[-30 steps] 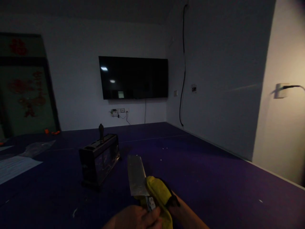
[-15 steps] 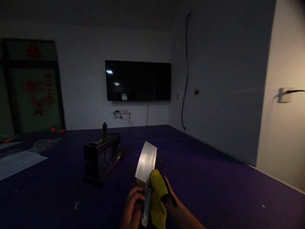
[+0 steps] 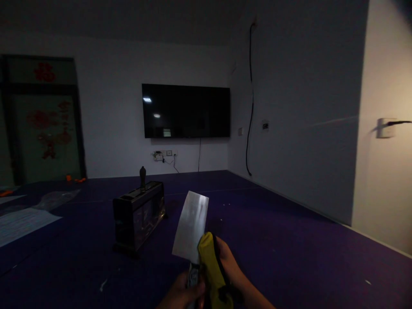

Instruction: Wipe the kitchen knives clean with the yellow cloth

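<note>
A cleaver stands upright in front of me, its broad metal blade pointing up and away. The fingers of my left hand wrap round its dark handle at the bottom of the view. Beside the handle, my right hand grips a yellow cloth with black edging. This cloth reaches the lower right corner of the blade, and part of my right hand's fingers is hidden behind it. To the left, a dark knife block with clear sides stands on the purple surface. One dark handle sticks up from its top.
Papers and clear plastic film lie at the left of the purple surface. Small orange items sit near its far left edge. A wall-mounted television hangs ahead, and white scraps are scattered about.
The cleaver has moved slightly left and turned. My left hand has closed round its handle, while the yellow cloth in my right hand now sits to the right of it.
</note>
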A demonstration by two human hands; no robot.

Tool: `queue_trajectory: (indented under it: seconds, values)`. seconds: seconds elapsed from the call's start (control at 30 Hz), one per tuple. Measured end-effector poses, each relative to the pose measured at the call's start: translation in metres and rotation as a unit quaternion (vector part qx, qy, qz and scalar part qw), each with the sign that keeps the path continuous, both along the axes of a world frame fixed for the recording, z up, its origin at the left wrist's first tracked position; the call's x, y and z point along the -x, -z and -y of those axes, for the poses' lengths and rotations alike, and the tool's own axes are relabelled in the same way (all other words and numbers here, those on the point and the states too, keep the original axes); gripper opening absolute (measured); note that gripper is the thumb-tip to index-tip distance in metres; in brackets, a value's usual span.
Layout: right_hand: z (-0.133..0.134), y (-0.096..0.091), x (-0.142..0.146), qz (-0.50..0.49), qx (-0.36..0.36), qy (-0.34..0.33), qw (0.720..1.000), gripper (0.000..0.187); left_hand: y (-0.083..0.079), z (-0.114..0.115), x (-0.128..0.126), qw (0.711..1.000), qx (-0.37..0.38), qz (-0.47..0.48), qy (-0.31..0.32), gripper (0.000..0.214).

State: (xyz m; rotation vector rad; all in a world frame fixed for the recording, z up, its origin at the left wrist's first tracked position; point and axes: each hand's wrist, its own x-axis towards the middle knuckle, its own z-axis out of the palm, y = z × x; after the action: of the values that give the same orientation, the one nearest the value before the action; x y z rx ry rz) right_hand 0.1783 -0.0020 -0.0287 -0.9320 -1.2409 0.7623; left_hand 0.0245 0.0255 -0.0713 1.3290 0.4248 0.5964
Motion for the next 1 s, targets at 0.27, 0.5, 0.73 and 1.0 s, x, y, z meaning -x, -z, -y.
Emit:
queue_trajectory:
  seconds: [0.27,0.5,0.73,1.0]
  values:
    - [-0.006,0.003,-0.015,0.219,-0.098,0.096,0.966,0.034,0.003,-0.014,0.007,0.999,0.009,-0.04,-0.018,0.057]
    - [-0.008,0.016,-0.024,0.394,-0.101,0.119,0.906,0.058,-0.003,-0.014,0.007,0.997,0.047,-0.041,0.043,0.053]
    - [-0.011,0.017,-0.02,0.421,-0.071,0.076,0.901,0.054,-0.003,-0.012,0.008,0.995,0.076,-0.007,0.058,0.054]
    - [0.004,0.002,-0.009,0.404,-0.125,0.047,0.905,0.038,-0.008,-0.008,0.008,0.999,0.042,-0.014,0.014,0.048]
